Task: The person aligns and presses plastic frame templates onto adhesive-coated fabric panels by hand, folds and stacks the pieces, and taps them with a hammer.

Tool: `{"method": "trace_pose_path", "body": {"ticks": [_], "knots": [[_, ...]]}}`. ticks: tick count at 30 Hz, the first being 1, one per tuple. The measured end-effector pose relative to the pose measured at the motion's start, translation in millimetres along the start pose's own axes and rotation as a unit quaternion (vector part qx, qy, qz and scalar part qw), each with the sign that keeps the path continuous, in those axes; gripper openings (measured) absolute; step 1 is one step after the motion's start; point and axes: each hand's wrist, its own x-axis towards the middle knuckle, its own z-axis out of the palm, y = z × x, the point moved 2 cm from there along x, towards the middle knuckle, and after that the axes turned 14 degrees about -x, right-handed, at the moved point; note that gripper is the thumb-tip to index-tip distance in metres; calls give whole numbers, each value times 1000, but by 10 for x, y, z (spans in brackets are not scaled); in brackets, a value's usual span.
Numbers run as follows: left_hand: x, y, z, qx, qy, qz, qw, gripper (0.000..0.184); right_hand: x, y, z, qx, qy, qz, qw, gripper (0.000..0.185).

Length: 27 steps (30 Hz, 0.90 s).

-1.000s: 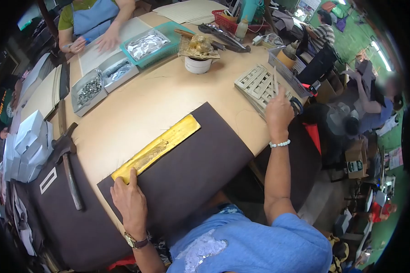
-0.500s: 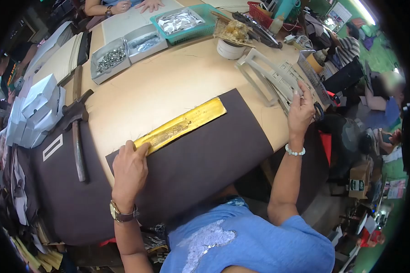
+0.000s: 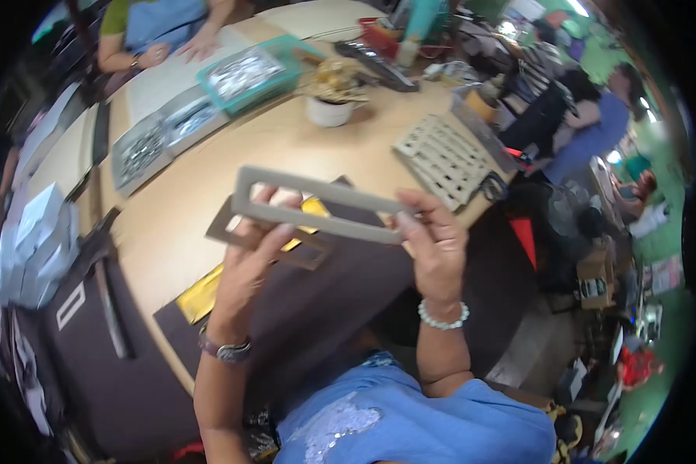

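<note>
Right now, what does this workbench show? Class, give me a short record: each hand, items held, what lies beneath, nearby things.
Right hand: pinching the right end of the upper frame
Left hand: holding the lower frame, thumb against the upper frame
Frames: flat, with long openings; overlapping in view
Beneath: yellow strip, partly hidden, on a dark sheet
Left side: hammer
Far right of table: slotted boards
Picture quality: somewhat blurred

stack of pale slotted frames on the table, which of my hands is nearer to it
Right. Your right hand is on the near side of the stack; your left hand is farther off, to the stack's left.
</note>
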Motion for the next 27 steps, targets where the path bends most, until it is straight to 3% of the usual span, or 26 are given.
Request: {"method": "trace_pose_path", "body": {"ticks": [1,2,5,7,8,10,13,16,18,19,20,21,22,26,27], "knots": [[-22,-4,-23,-8,19,-69,997,45,10,-2,-51,-24,7,-5,1000,26],[-66,10,14,-13,10,-95,995,45,22,16,-92,-43,8,-7,999,26],[-315,87,-25,-37,20,-139,989,49,176,134,-474,-126,186,-42,974,26],[-506,152,-144,-93,47,-138,985,50,321,231,-759,-220,336,-151,903,24],[-586,188,-206,-121,58,-136,982,50,363,257,-881,-281,358,-158,876,22],[-698,218,-352,-157,110,-111,975,48,460,317,-1015,-416,314,-230,822,25],[-812,172,-473,-269,167,-76,946,48,563,595,-997,-692,107,-107,706,33],[-837,66,-376,-313,230,-66,919,48,305,532,-597,-706,116,-153,681,39],[-886,-105,-438,-354,188,-66,914,47,0,243,-210,-541,-4,-197,817,48],[-892,-132,-399,-346,223,-70,909,46,-172,70,38,-441,-73,-215,869,52],[-885,-159,-360,-337,255,-74,903,45,-327,20,209,-371,-139,-271,877,57],[-891,-191,-350,-356,253,-74,897,45,-431,-87,358,-367,-183,-341,845,54],[-910,-231,-371,-376,247,-74,890,45,-530,-124,482,-373,-196,-381,823,42],[-1025,-173,-335,-356,214,-71,907,44,-529,-130,580,-299,-215,-389,845,23],[-1047,-158,-329,-307,209,-62,927,53,-498,-134,580,-282,-205,-379,857,20]]}}
